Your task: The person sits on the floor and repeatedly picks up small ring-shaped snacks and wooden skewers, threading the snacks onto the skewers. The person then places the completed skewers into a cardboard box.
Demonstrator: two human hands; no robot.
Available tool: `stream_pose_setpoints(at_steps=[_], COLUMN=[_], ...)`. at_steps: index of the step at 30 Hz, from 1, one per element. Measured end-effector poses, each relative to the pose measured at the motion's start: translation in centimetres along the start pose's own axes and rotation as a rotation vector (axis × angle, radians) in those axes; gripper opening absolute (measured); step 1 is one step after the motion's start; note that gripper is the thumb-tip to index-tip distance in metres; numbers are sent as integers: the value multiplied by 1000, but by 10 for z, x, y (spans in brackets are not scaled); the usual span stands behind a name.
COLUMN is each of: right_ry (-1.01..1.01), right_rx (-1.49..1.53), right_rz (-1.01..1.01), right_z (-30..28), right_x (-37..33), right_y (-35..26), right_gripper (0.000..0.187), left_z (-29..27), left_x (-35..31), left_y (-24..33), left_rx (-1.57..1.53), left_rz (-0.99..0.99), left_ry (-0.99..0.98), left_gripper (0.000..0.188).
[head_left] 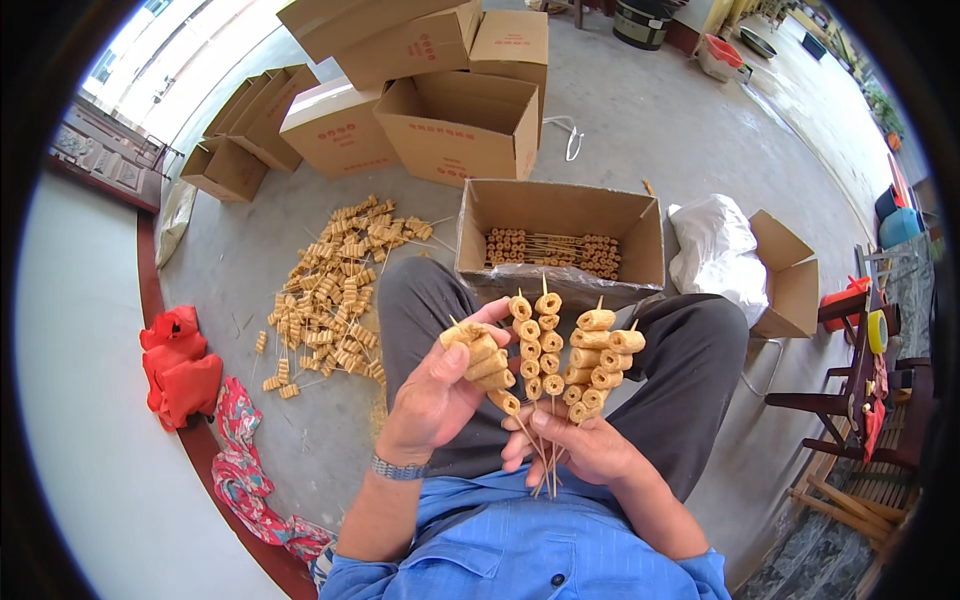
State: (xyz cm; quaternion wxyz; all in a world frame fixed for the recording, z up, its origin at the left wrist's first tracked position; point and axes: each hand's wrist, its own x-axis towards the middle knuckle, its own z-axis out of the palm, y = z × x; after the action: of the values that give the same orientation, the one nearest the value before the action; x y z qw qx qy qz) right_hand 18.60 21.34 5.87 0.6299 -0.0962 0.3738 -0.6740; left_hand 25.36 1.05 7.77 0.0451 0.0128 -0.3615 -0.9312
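Observation:
Over my lap, my right hand (592, 450) is closed around the thin wooden sticks of several skewers of rolled, golden-brown dough (550, 345), which fan upward. Another skewer of rolls (486, 362) leans at the left of the fan, its rolls pinched between the thumb and fingers of my left hand (432, 392). The sticks cross one another below, near my right fingers. Just beyond my knees stands a cardboard box (560, 203) with rows of the same skewers (555, 252) laid inside. On the floor to the left lies a loose heap of skewers (335, 290).
Several cardboard boxes (455, 130) stand at the back. Right of the skewer box sit a white plastic bag (715, 255) and another carton (785, 275). Red cloth (180, 368) and patterned fabric (240, 465) lie at the left wall. A dark wooden stool (850, 400) stands at the right.

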Motion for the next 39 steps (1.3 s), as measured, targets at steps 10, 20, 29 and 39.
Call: stream_pose_setpoints(at_steps=[10,20,29,39], right_ry=[-301,-461,-669,-715], right_rx=[148,207,49,107], right_rz=[242,323,469,453], right_z=[-12,-25,-32,-37], right_x=[-1,7,30,39], right_y=[-2,4,-6,6], right_gripper=[41,49,43,43], left_z=[18,13,17,3], left_x=[-5,7,24,31], left_y=[-43,-44,-49,-50], left_rx=[-130,-267,-289,-207], left_rz=[-45,-160,-215,-302], left_ry=[88,66,20,-118], left_gripper=[76,80,96,109])
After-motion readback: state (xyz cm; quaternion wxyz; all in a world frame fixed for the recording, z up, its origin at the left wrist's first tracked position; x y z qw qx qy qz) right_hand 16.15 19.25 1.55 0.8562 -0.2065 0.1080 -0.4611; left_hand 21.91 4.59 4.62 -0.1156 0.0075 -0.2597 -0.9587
